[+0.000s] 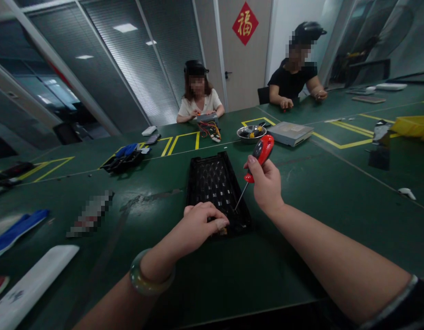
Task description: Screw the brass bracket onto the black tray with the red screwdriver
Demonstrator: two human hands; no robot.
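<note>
A shallow black casing [215, 181] lies on the green table in front of me, with rows of small shiny spots across its inside. My right hand [267, 183] is closed round the red and dark-grey handle of a screwdriver [265, 149]. The shaft slants down and its tip meets the casing's near right part; whether it sits in a screw is too small to tell. Across the casing's near left end lies my left hand [207, 220], fingers bent and thumb pressed close to them, gripping that end. What lies under these fingers is partly hidden.
Beyond the casing stand a metal bowl [252, 133] of tools and a flat grey box [290, 133]. A black tray [125, 158] with blue items sits to the left. Two people work across the table, one at a grey box with coloured wires [208, 128]. A yellow container [413, 127] is at right.
</note>
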